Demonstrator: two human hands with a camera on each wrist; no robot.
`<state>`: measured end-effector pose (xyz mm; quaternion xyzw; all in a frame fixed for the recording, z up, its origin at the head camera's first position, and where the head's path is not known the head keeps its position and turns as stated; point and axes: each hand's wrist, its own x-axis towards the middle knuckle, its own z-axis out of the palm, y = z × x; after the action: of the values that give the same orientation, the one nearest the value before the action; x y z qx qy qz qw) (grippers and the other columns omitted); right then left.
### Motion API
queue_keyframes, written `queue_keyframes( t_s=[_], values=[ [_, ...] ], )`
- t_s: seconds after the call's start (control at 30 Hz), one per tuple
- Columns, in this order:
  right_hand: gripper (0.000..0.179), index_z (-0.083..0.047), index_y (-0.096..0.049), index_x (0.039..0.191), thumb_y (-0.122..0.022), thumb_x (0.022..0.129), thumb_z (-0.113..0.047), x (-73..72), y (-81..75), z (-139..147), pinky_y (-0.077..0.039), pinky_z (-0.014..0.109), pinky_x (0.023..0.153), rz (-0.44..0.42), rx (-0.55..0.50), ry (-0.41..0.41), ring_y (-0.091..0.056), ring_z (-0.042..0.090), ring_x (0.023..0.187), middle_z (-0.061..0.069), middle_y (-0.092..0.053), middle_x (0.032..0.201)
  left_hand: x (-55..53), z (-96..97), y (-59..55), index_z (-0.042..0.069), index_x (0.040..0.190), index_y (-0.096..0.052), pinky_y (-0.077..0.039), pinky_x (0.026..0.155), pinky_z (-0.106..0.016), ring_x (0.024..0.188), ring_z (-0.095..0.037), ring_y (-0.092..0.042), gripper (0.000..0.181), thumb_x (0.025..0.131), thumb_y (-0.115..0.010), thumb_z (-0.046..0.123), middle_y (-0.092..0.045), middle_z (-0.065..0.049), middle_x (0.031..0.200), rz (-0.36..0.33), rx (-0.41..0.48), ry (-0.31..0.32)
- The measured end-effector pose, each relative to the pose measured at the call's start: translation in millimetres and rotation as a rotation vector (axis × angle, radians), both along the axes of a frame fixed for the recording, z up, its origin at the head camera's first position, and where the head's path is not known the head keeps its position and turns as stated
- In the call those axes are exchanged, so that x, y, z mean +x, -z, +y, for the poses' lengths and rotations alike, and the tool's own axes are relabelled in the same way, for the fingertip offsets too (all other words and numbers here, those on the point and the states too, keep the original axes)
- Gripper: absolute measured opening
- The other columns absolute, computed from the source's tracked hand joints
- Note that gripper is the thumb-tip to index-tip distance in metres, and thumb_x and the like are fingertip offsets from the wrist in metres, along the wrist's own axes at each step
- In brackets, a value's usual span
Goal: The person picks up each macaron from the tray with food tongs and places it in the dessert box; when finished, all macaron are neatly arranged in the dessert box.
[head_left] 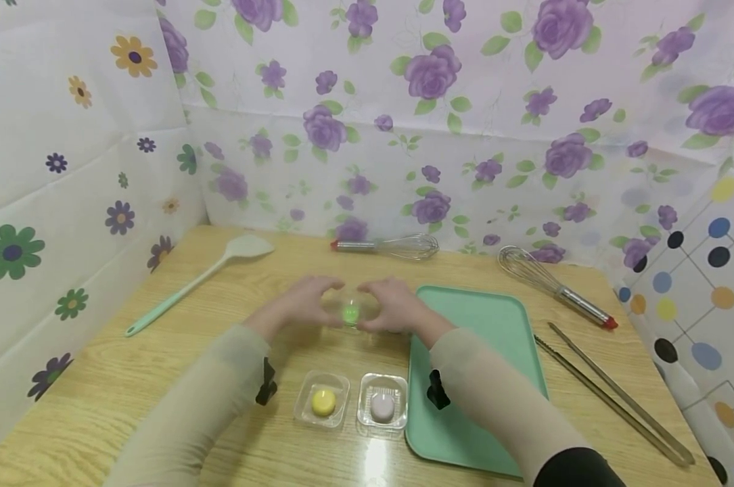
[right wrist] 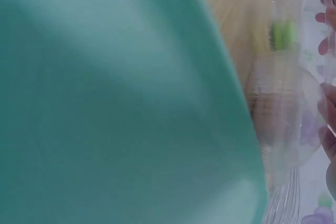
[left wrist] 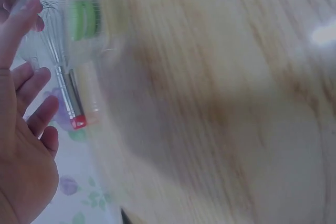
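Near the middle of the table, both hands meet over a clear plastic box with a green macaron inside. My left hand and right hand grip opposite sides of a clear plastic lid, fingers curled at its edges; motion blurs them. From the right wrist, the see-through lid appears between fingertips, above the green macaron. The left wrist view has the left hand beside the clear plastic, its green macaron further in. Whether the lid touches the box I cannot tell.
Closer in sit two clear boxes holding a yellow macaron and a lilac macaron. A green tray lies under the right forearm. Around them are a spatula, two whisks and metal tongs.
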<state>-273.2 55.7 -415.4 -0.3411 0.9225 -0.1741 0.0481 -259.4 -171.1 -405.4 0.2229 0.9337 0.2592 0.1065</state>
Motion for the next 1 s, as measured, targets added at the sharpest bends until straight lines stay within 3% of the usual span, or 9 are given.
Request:
queue_keyframes(
  t_s=[0.3,0.53,0.8,1.0],
  values=[
    [0.076,-0.018,-0.049,0.134,-0.071,0.072,-0.055,-1.1,8.4,-4.9,-0.024,0.054,0.105,0.008,0.084,0.015,-0.042,0.023,0.121,-0.001,-0.054,0.131,-0.9,1.0,11.1,0.011,0.139,-0.042,-0.026,0.107,-0.050,0.128,-0.028,-0.036,0.084,0.070,-0.079,0.042,-0.045,-0.005,0.140,0.012,-0.074,-0.006],
    [0.076,-0.015,-0.050,0.134,-0.073,0.071,-0.054,-2.3,9.9,-8.0,-0.026,0.053,0.103,0.009,0.108,0.005,-0.042,0.026,0.120,0.001,-0.054,0.131,-1.6,1.9,15.2,0.009,0.139,-0.043,-0.026,0.108,-0.048,0.129,-0.028,-0.036,0.083,0.070,-0.080,0.037,-0.045,-0.008,0.140,0.016,-0.086,-0.010],
    [0.078,-0.015,-0.047,0.138,-0.070,0.075,-0.055,-4.8,11.0,-7.9,-0.028,0.052,0.101,-0.073,0.153,0.046,-0.040,0.025,0.120,0.000,-0.050,0.136,-2.8,3.9,19.7,0.010,0.135,-0.048,-0.027,0.107,-0.048,0.126,-0.029,-0.039,0.077,0.071,-0.080,0.037,-0.049,-0.009,0.135,0.013,-0.101,-0.004],
    [0.082,-0.015,-0.044,0.140,-0.069,0.075,-0.056,-6.1,10.4,-1.4,-0.025,0.054,0.104,-0.101,0.118,0.059,-0.038,0.029,0.125,0.001,-0.048,0.138,-2.7,7.0,19.8,0.011,0.136,-0.046,-0.024,0.109,-0.047,0.128,-0.029,-0.037,0.079,0.071,-0.080,0.038,-0.047,-0.009,0.138,0.007,-0.103,-0.026]
  ],
)
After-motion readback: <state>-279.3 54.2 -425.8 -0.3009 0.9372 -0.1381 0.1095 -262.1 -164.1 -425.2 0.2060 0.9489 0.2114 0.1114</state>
